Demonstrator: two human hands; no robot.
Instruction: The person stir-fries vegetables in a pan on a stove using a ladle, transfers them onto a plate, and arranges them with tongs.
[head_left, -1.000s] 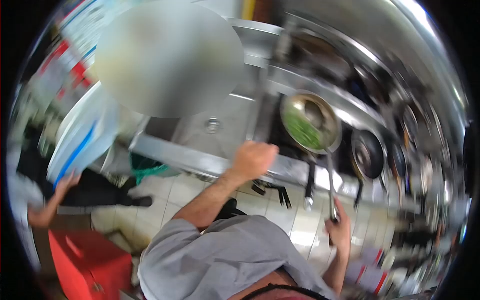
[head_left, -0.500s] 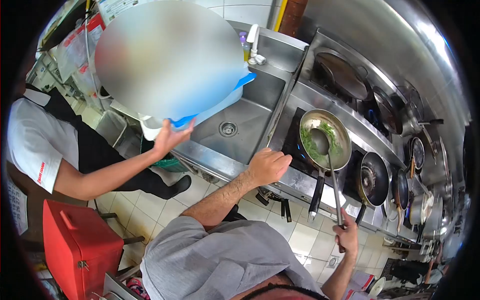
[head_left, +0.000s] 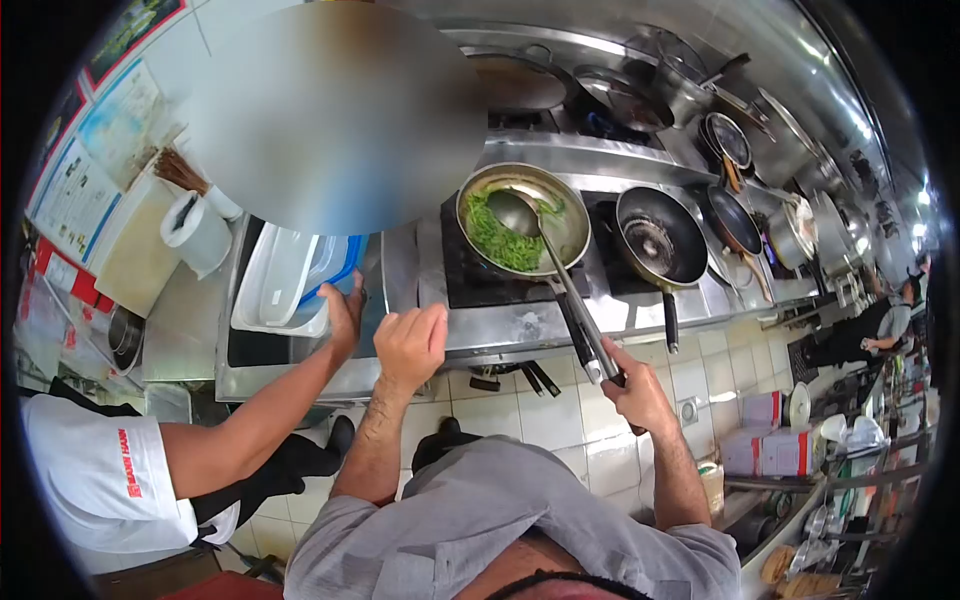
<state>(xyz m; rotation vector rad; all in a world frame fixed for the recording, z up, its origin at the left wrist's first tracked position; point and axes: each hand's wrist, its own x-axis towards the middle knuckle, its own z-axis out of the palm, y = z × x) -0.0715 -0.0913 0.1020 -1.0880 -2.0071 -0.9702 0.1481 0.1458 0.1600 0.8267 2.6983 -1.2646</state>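
Note:
My right hand [head_left: 643, 393] grips the long dark handle of a metal ladle [head_left: 515, 212]. The ladle's bowl rests in a light-coloured frying pan [head_left: 568, 205] on the stove. Chopped green leaves [head_left: 497, 242] lie around and under the bowl, mostly on the pan's left side. Below the pan, its handle [head_left: 576, 330] points toward me, close to the ladle's shaft. My left hand [head_left: 410, 347] is raised in a fist in front of the stove's left end, apart from the pan; nothing shows sticking out of it.
A co-worker's hand [head_left: 343, 313] touches blue and white plastic tubs [head_left: 290, 270] in the sink area at left. A black frying pan [head_left: 662, 235] sits right of the pan I work in. Other pans and pots line the back and right. A large blur covers the upper left.
The view has swung right, bringing the stove nearer the middle. The ladle's bowl stays in the pan, where the greens look more gathered. My left fist now points upward.

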